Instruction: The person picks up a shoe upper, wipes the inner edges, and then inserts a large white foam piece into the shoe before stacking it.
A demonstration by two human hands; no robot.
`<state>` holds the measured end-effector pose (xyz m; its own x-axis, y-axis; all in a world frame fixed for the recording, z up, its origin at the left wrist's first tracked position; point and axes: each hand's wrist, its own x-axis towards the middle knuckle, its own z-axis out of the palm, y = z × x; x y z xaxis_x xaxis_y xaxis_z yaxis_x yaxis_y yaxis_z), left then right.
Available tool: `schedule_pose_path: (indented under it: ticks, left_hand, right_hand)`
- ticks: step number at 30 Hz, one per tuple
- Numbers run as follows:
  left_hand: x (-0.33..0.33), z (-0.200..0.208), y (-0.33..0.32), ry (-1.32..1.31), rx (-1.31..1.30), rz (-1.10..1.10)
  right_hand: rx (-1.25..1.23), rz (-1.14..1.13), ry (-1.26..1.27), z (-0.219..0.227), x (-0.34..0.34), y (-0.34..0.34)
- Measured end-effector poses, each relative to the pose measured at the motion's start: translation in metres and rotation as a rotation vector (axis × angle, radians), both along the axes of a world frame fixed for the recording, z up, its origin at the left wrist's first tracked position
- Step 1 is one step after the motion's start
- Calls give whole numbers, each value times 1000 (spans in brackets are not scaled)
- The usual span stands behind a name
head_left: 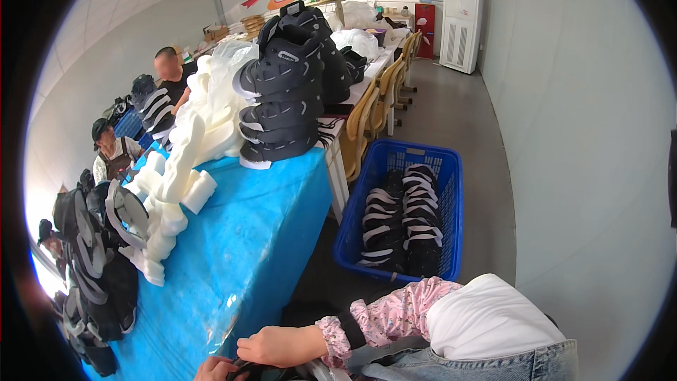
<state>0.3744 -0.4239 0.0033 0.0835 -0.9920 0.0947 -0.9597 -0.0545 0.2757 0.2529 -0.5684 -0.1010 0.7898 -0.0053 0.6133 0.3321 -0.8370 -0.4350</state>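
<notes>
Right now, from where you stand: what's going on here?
The wearer's right hand and left hand are close together on a dark item by the near end of a blue-covered table; the lower edge cuts it off, so I can't tell exactly what it is. On the table stand stacked dark shoe uppers beside white padding pieces. A blue crate on the floor holds two rows of similar uppers. Other people are across the table.
</notes>
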Motion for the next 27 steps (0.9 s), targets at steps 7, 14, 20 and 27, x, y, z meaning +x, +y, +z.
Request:
schedule_pose_path:
  ticks: [7, 14, 20, 27]
  left_hand:
    - [-4, 1, -6, 0, 9, 8]
    - [-7, 2, -7, 3, 36, 27]
    - [-6, 3, -2, 19, 81, 60]
    - [2, -19, 11, -49, -121, 157]
  right_hand:
    - [29, -6, 11, 0, -5, -5]
    - [42, 6, -25, 1, -8, -4]
    - [49, -2, -18, 8, -13, -1]
    - [-150, -182, 6, 13, 5, 12]
